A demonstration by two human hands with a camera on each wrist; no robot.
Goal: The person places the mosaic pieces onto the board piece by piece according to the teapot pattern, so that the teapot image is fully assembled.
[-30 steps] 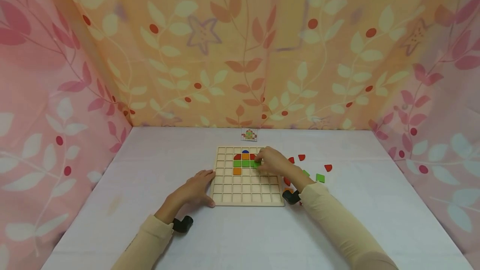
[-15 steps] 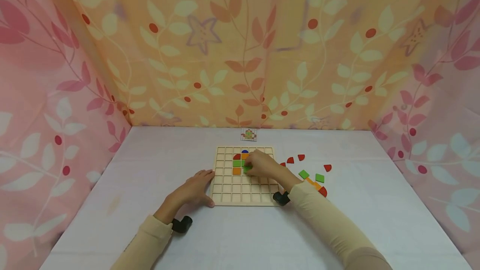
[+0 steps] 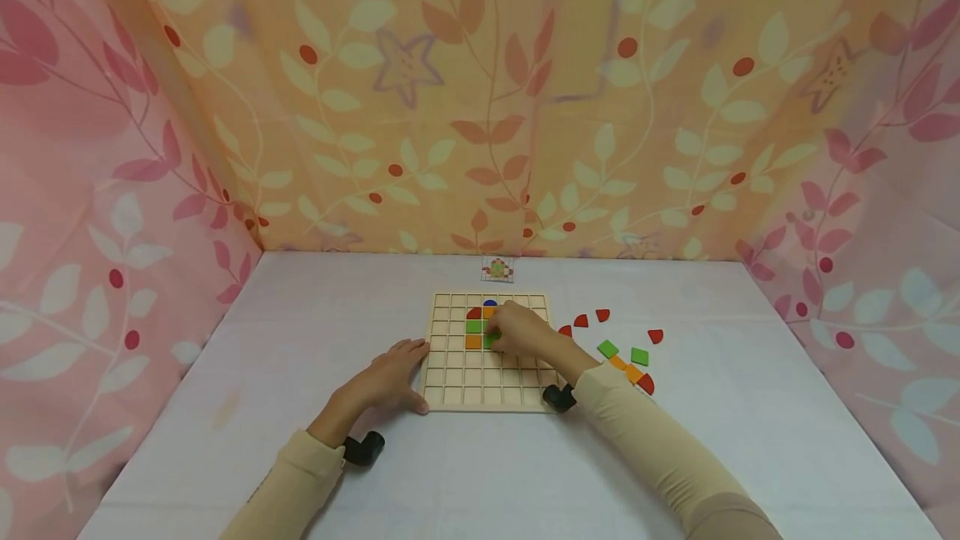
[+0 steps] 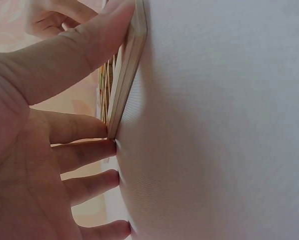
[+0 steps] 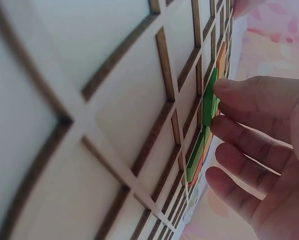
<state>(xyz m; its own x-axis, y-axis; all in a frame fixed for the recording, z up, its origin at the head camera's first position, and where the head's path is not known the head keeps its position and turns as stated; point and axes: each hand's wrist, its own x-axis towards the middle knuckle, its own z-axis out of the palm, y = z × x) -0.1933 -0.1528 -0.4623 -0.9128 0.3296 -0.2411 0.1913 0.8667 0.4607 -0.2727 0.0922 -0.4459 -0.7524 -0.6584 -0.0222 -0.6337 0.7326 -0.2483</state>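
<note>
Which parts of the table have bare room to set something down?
Bare tabletop lies left of the grid board, between the left hand and the back cloth, and on the board's near side, between the sleeves. It's crowded right of the board with loose pieces, and around the right hand, which pinches a green tile.

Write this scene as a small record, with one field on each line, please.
Board: pale grid, on a white surface
Left hand: touches the board's left edge
Right hand: pinches a green square at the board, next to an orange square
Also on board: blue piece and red piece, towards the far side
Right of board: loose red pieces, loose green squares, loose orange pieces
Beyond board: small picture card
Cannot tell: what the right hand covers
</note>
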